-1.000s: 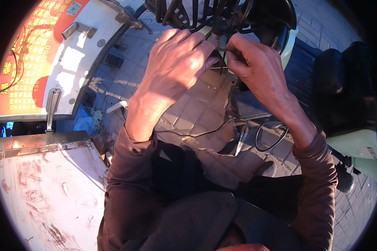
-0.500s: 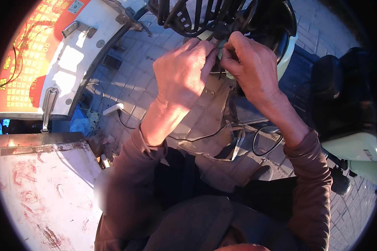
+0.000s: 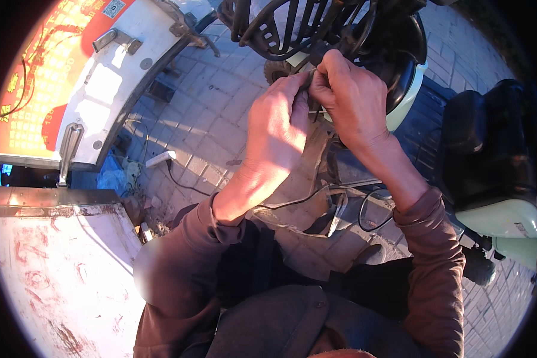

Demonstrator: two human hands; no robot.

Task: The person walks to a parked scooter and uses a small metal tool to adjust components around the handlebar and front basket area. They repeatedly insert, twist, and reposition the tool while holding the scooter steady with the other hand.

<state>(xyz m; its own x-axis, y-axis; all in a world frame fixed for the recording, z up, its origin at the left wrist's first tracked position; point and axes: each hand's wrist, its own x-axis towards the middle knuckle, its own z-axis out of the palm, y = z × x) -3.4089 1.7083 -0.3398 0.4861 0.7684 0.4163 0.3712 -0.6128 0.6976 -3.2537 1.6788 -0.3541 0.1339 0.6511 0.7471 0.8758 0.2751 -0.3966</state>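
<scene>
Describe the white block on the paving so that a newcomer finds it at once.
Start at the red poster, go right and down past its white panel to the paving. The white block lies there, between the blue bag and the left hand. Unlike the bag, it is slim and straight, with a black cord at its right end.
</scene>
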